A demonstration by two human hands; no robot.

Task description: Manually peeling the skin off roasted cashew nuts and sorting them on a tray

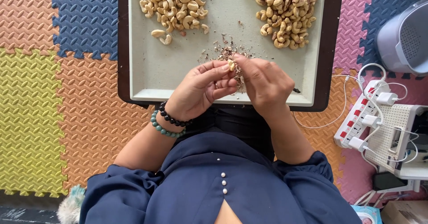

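Observation:
My left hand (199, 88) and my right hand (264, 82) meet over the near middle of a pale tray (151, 72). Both pinch one cashew nut (231, 64) between their fingertips. Just beyond the fingers lies a small heap of brown skin flakes (224, 51). A pile of pale peeled cashews (171, 3) sits at the tray's far left, with two loose nuts (161, 36) nearer me. A pile of cashews with brownish skin (285, 10) fills the far right. Two bead bracelets (168, 122) circle my left wrist.
The tray rests on a dark board (332, 50) over coloured foam floor mats (53, 94). To the right are a white power strip (363, 117) with plugs and cables, a white box, and a grey appliance (403, 36) at the far right.

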